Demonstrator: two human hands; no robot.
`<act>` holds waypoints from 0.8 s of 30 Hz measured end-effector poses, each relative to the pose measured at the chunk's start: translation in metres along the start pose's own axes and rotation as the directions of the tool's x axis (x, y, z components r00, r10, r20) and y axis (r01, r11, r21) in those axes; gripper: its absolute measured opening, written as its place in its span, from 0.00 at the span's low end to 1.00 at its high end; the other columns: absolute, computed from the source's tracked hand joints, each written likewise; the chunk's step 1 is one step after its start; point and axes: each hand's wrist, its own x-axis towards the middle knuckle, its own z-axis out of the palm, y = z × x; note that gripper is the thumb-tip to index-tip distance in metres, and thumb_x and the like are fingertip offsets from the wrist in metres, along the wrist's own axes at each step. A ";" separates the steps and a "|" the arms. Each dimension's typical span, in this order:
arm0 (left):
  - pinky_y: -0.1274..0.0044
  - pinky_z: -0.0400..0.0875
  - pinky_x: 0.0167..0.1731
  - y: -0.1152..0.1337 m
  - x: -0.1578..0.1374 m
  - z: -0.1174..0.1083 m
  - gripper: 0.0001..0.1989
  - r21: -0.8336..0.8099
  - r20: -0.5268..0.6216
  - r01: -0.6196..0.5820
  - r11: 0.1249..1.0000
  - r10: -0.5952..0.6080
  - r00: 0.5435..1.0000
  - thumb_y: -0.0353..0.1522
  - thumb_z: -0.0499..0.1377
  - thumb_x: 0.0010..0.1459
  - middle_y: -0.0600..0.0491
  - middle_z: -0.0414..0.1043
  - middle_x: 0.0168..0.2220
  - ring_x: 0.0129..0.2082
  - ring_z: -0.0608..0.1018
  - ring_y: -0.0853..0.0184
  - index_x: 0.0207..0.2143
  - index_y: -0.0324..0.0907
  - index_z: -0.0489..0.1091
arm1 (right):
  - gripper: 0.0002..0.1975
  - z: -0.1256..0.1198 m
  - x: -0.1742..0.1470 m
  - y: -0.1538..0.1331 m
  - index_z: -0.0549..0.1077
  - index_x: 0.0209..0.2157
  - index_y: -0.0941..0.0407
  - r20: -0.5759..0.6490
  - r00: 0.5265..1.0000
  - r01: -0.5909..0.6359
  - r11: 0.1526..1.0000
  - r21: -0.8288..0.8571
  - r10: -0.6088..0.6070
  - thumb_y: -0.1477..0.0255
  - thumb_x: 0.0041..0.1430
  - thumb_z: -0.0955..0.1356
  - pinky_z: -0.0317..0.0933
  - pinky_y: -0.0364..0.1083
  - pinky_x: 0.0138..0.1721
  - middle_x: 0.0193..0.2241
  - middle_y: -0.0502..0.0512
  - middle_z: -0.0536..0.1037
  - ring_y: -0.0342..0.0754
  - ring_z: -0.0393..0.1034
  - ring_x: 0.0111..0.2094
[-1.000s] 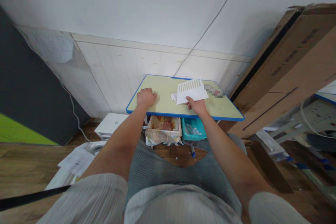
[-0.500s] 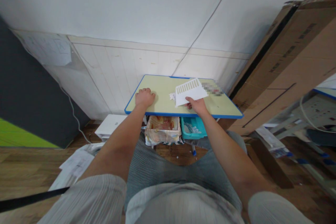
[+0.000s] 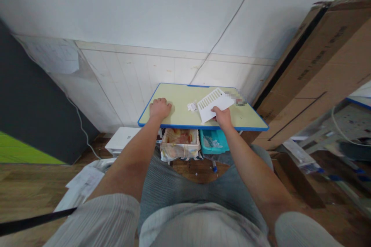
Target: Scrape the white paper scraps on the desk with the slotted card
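Note:
My right hand (image 3: 222, 117) pinches the lower edge of a white slotted card (image 3: 213, 107), thumb on top. A row of narrow cut-out slots runs along the card's upper left side, and it is tilted just over the table. To the card's left lie small white paper scraps (image 3: 191, 106) in a little heap. My left hand (image 3: 160, 108) rests palm down on the pale yellow table (image 3: 178, 94) near its left edge, fingers slightly bent and holding nothing. A pixelated patch beyond the card hides whatever is there.
Under the table's front edge sit a cloth-lined basket (image 3: 179, 150) and a turquoise bin (image 3: 214, 149) with pale scraps in it. A tall cardboard box (image 3: 315, 73) leans at the right. A white box (image 3: 121, 139) stands lower left. The wall rises directly behind the table.
My right hand has moved slightly right and turned the card, uncovering more of the paper scraps. My left hand has stayed in place.

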 end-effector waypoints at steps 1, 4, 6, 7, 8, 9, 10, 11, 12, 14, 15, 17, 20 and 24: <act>0.55 0.74 0.66 0.000 0.000 0.000 0.27 -0.002 -0.003 0.001 1.000 -0.001 1.000 0.39 0.52 0.78 0.30 0.79 0.69 0.70 0.77 0.40 0.67 0.35 0.79 | 0.08 -0.003 0.001 0.000 0.76 0.30 0.52 -0.003 1.000 -0.007 1.000 0.002 0.007 0.67 0.45 0.72 0.66 0.45 0.20 0.24 0.53 0.82 0.52 0.74 0.25; 0.55 0.74 0.67 -0.001 0.001 0.002 0.27 0.002 -0.009 0.003 1.000 -0.003 1.000 0.40 0.52 0.78 0.30 0.79 0.69 0.71 0.76 0.40 0.68 0.36 0.79 | 0.10 -0.014 0.004 0.000 0.76 0.31 0.53 0.002 1.000 -0.028 1.000 0.010 0.028 0.67 0.42 0.72 0.63 0.45 0.18 0.22 0.50 0.79 0.50 0.70 0.22; 0.55 0.74 0.67 -0.001 0.001 0.002 0.27 0.003 -0.005 0.003 1.000 -0.003 1.000 0.40 0.52 0.78 0.30 0.79 0.69 0.71 0.76 0.40 0.68 0.36 0.79 | 0.11 -0.019 0.005 0.001 0.76 0.31 0.53 0.016 0.999 -0.038 0.999 0.020 0.037 0.68 0.42 0.72 0.60 0.44 0.16 0.21 0.49 0.77 0.48 0.67 0.20; 0.55 0.74 0.66 -0.001 0.001 0.002 0.27 0.002 -0.003 0.003 1.000 -0.003 1.000 0.40 0.52 0.78 0.30 0.79 0.69 0.71 0.76 0.40 0.68 0.36 0.79 | 0.11 -0.021 0.006 0.001 0.76 0.32 0.53 0.024 0.999 -0.040 0.999 0.026 0.039 0.68 0.41 0.72 0.59 0.44 0.16 0.21 0.48 0.77 0.48 0.66 0.20; 0.55 0.74 0.67 -0.001 0.001 0.002 0.27 0.001 -0.002 0.002 1.000 -0.002 1.000 0.40 0.52 0.78 0.30 0.79 0.70 0.71 0.76 0.40 0.68 0.36 0.79 | 0.11 -0.022 0.006 0.001 0.76 0.32 0.53 0.028 0.999 -0.040 0.999 0.033 0.039 0.68 0.42 0.73 0.58 0.44 0.16 0.21 0.48 0.77 0.47 0.65 0.19; 0.55 0.74 0.67 -0.001 0.001 0.002 0.27 0.000 -0.003 0.002 1.000 -0.002 1.000 0.40 0.52 0.78 0.30 0.79 0.70 0.71 0.76 0.40 0.68 0.36 0.79 | 0.10 -0.022 0.006 0.001 0.75 0.31 0.53 0.029 0.999 -0.038 0.999 0.039 0.037 0.68 0.43 0.73 0.57 0.44 0.16 0.20 0.48 0.76 0.46 0.64 0.19; 0.55 0.74 0.67 -0.001 0.001 0.002 0.27 -0.001 -0.004 0.002 1.000 -0.002 1.000 0.40 0.52 0.78 0.30 0.78 0.70 0.72 0.76 0.40 0.68 0.36 0.79 | 0.10 -0.022 0.006 0.001 0.74 0.31 0.52 0.026 0.999 -0.034 0.998 0.046 0.033 0.68 0.44 0.73 0.56 0.43 0.16 0.19 0.47 0.75 0.46 0.63 0.18; 0.55 0.73 0.67 -0.001 0.002 0.002 0.27 -0.002 -0.004 0.003 1.000 -0.003 1.000 0.39 0.52 0.79 0.30 0.78 0.70 0.72 0.76 0.40 0.68 0.36 0.79 | 0.09 -0.021 0.006 0.000 0.73 0.31 0.52 0.020 0.999 -0.028 0.998 0.052 0.027 0.67 0.46 0.74 0.55 0.43 0.16 0.18 0.46 0.74 0.45 0.62 0.18; 0.55 0.73 0.68 -0.001 0.002 0.002 0.27 -0.004 -0.005 0.004 1.000 -0.004 1.000 0.39 0.52 0.79 0.30 0.78 0.70 0.72 0.76 0.40 0.68 0.35 0.79 | 0.10 -0.020 0.006 0.000 0.73 0.32 0.51 0.017 1.000 -0.021 0.998 0.057 0.020 0.66 0.48 0.74 0.54 0.43 0.16 0.17 0.45 0.72 0.44 0.61 0.17; 0.55 0.73 0.68 -0.001 0.002 0.002 0.27 -0.012 -0.005 0.003 1.000 -0.003 1.000 0.39 0.53 0.79 0.30 0.78 0.70 0.72 0.76 0.40 0.68 0.36 0.79 | 0.12 -0.016 0.005 -0.001 0.73 0.34 0.51 0.026 1.000 -0.011 0.998 0.060 0.010 0.63 0.53 0.76 0.54 0.42 0.16 0.16 0.44 0.72 0.44 0.62 0.16; 0.54 0.73 0.68 -0.001 0.002 0.002 0.27 -0.017 -0.006 0.001 1.000 -0.001 1.000 0.39 0.53 0.79 0.29 0.78 0.70 0.72 0.76 0.39 0.68 0.36 0.79 | 0.14 -0.013 0.004 -0.002 0.74 0.36 0.52 0.038 0.999 -0.008 0.998 0.060 0.006 0.61 0.55 0.78 0.56 0.42 0.17 0.17 0.45 0.73 0.44 0.63 0.16; 0.53 0.73 0.68 -0.001 0.001 0.002 0.27 -0.022 -0.006 -0.001 1.000 0.001 1.000 0.39 0.53 0.78 0.29 0.78 0.70 0.72 0.76 0.39 0.68 0.36 0.79 | 0.15 -0.006 0.002 -0.003 0.75 0.39 0.52 0.069 0.998 -0.006 0.998 0.056 0.002 0.60 0.57 0.79 0.60 0.42 0.18 0.19 0.47 0.77 0.45 0.67 0.17; 0.54 0.73 0.68 0.000 0.000 0.001 0.27 -0.016 -0.007 0.004 1.000 -0.004 1.000 0.39 0.53 0.78 0.29 0.79 0.70 0.72 0.76 0.39 0.68 0.35 0.79 | 0.13 0.006 -0.001 -0.003 0.76 0.40 0.53 0.102 0.995 -0.006 0.999 0.048 0.001 0.64 0.59 0.79 0.65 0.43 0.20 0.22 0.52 0.82 0.47 0.72 0.19; 0.54 0.73 0.68 0.001 -0.001 0.000 0.27 -0.014 -0.005 0.008 1.000 -0.008 1.000 0.39 0.53 0.78 0.29 0.79 0.70 0.72 0.76 0.40 0.68 0.35 0.79 | 0.08 0.018 -0.005 -0.002 0.76 0.37 0.52 0.138 0.990 -0.012 1.000 0.024 0.009 0.67 0.60 0.77 0.67 0.45 0.20 0.21 0.52 0.82 0.48 0.72 0.19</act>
